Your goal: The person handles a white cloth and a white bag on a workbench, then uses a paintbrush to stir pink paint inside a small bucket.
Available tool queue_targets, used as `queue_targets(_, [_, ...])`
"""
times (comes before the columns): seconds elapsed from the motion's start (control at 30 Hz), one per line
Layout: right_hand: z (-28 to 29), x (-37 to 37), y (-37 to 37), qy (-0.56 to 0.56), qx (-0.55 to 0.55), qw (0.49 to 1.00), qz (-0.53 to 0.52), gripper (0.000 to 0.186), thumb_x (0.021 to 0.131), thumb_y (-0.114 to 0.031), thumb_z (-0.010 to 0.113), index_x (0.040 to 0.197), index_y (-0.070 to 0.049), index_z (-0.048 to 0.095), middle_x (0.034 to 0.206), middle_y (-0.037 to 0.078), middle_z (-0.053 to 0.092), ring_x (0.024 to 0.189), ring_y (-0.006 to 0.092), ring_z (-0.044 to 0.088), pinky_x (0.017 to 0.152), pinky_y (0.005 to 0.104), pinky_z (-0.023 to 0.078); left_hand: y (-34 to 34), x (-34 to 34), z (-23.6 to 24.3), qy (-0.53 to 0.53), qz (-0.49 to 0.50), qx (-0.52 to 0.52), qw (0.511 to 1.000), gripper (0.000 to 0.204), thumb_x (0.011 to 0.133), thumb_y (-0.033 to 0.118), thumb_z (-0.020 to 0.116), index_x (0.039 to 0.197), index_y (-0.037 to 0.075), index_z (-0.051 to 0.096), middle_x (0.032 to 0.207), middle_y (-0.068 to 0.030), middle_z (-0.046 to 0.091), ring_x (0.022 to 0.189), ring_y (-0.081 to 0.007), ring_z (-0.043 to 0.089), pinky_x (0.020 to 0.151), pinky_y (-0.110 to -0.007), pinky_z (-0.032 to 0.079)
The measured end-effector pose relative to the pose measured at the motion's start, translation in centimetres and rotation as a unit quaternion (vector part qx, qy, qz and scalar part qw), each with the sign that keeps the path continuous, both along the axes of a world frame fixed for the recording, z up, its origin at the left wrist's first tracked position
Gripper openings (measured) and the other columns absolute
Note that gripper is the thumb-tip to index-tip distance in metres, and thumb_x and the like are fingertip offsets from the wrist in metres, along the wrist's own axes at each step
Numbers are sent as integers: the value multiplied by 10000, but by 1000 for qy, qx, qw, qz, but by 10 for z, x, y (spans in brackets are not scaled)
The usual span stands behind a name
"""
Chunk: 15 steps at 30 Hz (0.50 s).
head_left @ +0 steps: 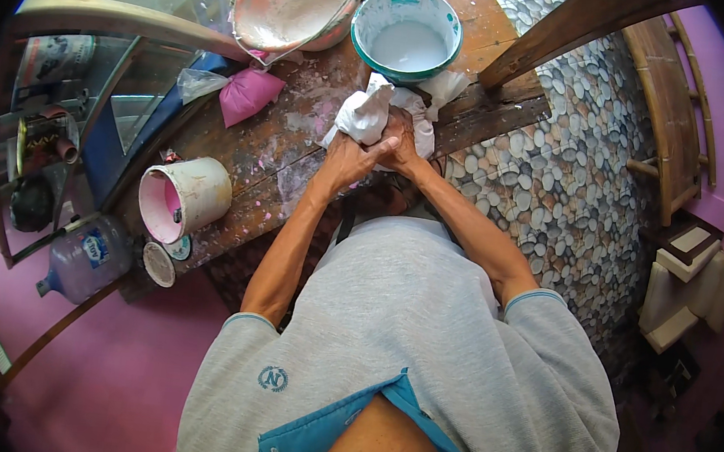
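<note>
My left hand (351,160) and my right hand (400,143) meet on a crumpled white bundle (361,113), cloth or bag, near the edge of the paint-spattered wooden bench (253,181). My fingers are closed on it and partly hidden by its folds and each other. Just beyond it stands a teal-rimmed basin (406,43) of milky white liquid. A pink plastic bag (251,93) lies to the left of the bundle.
An orange bucket (300,6) with white residue is behind. A white pail (199,193), round lids (159,264) and a water jug (88,265) sit left. A wooden post (537,34) rises at the back right; bamboo furniture (660,115) stands farther right.
</note>
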State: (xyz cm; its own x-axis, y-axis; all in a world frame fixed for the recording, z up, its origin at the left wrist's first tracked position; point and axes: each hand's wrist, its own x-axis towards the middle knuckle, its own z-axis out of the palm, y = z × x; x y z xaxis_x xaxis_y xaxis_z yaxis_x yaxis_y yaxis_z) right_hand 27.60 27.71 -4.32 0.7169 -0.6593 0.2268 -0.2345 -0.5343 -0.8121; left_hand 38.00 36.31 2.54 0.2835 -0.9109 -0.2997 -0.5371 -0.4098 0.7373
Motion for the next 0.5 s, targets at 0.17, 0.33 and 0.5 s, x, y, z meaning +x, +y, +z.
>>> queue_targets(0.17, [23,-1,-4,-4,174,984,-42,467,587,-385,750,886,-36,665,851,167,663,807,327,637,749,421,476,3,9,1,176,44,-103,978,909,654,504,779,1285,-51,431,1236,-212,516,1140,-300,518,966,-391,407])
queue_targets(0.33, [11,-2,-4,-11,228,973,-34,464,581,-394,755,824,-8,669,801,205,662,757,345,652,723,410,499,5,6,-4,149,58,-113,981,947,587,532,815,1251,-39,456,1213,-176,532,1088,-264,538,935,-374,422])
queue_targets(0.5, [-2,-6,2,18,124,989,-80,489,583,-386,753,826,26,655,825,231,655,787,377,640,750,428,495,120,3,-30,36,235,-137,962,449,969,387,448,1087,-34,549,991,-111,596,926,-230,549,870,-339,420])
